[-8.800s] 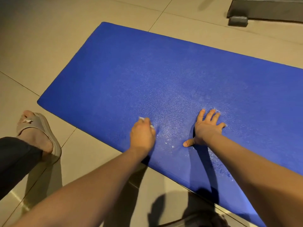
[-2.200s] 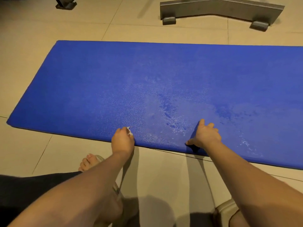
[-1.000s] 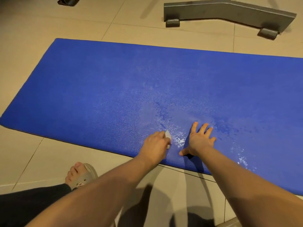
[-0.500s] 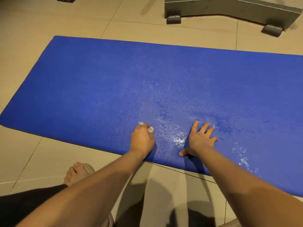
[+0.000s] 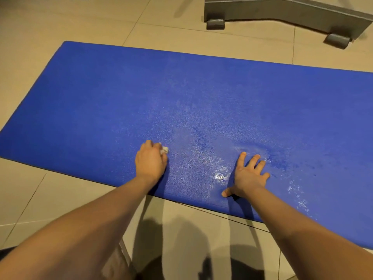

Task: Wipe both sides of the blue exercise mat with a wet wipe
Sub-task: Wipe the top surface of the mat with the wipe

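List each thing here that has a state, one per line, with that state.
left hand, curled round the wet wipe.
right hand, flat on the blue exercise mat, fingers spread.
wet wipe, bunched, pressed on the mat.
blue exercise mat, unrolled flat on the floor, wet sheen between the hands.
grey metal frame, standing on the floor beyond the mat.

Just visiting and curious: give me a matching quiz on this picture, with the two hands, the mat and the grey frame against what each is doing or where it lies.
1. left hand
2. right hand
3. blue mat
4. grey frame

A. stands beyond the mat's far edge
B. pressed flat on the mat, fingers spread
C. grips the wet wipe
D. spread on the floor tiles, with a wet sheen near the middle

Pairs: 1-C, 2-B, 3-D, 4-A.
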